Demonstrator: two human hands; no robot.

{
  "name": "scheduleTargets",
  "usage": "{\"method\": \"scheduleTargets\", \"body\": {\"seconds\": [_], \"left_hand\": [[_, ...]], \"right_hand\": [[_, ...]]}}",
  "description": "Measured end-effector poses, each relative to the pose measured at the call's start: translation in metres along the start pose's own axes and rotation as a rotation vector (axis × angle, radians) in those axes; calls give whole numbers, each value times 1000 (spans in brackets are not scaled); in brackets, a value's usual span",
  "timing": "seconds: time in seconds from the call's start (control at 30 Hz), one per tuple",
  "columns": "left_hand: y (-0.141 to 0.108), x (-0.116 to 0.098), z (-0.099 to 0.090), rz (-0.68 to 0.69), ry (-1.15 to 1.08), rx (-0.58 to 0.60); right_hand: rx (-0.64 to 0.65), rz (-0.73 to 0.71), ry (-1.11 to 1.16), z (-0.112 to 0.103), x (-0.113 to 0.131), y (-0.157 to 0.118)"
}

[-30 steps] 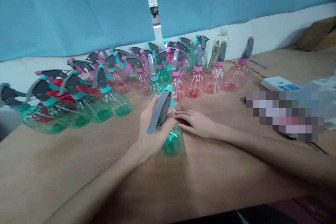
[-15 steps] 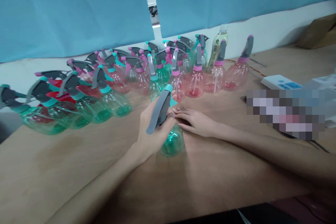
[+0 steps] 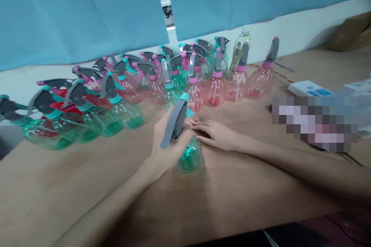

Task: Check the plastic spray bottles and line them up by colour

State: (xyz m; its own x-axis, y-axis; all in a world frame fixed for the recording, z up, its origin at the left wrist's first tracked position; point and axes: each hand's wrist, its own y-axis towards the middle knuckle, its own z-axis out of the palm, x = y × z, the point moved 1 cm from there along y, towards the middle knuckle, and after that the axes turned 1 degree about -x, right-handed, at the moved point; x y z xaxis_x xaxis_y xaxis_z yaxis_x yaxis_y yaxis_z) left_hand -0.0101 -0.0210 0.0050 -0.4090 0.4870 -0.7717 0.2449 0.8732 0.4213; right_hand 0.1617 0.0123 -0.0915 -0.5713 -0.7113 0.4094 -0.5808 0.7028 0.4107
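Observation:
A green spray bottle [image 3: 189,158] with a grey and teal trigger head stands upright on the table in front of me. Wrapped round its neck, just under the head, is my left hand [image 3: 165,142]; part of the neck is hidden behind the fingers. My right hand [image 3: 217,133] lies low on the far right side of the bottle, its fingers stretched out toward the bottle and the left hand's fingertips. Whether those fingertips touch the bottle is hard to make out.
Several green spray bottles [image 3: 130,114] stand at the left, and several pink spray bottles [image 3: 216,90] fill the back middle. A drink bottle [image 3: 242,46] is behind them. To the right lie a white box with blue panels [image 3: 310,88] and clear plastic [image 3: 359,96]. A cardboard box [image 3: 349,32] sits farther back.

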Motion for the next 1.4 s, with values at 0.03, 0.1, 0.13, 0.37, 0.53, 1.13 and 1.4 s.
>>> {"method": "scheduleTargets", "body": {"seconds": [0.03,0.1,0.13,0.37,0.53,1.13,1.4], "left_hand": [[0,0,0,-4,4,0],[0,0,-1,-8,11,-1],[0,1,-1,-11,13,-1],[3,-1,-2,10,-11,16],[5,-2,-3,32,-42,74],[2,-2,-1,-16,-2,62],[0,-5,2,0,9,33]], "right_hand": [[1,1,-1,0,0,0],[6,5,-1,-1,0,0],[10,7,-2,-1,1,0],[22,8,-1,-2,1,1],[34,7,11,-2,1,1],[20,1,10,0,0,0],[32,5,-4,1,-2,0]]}}
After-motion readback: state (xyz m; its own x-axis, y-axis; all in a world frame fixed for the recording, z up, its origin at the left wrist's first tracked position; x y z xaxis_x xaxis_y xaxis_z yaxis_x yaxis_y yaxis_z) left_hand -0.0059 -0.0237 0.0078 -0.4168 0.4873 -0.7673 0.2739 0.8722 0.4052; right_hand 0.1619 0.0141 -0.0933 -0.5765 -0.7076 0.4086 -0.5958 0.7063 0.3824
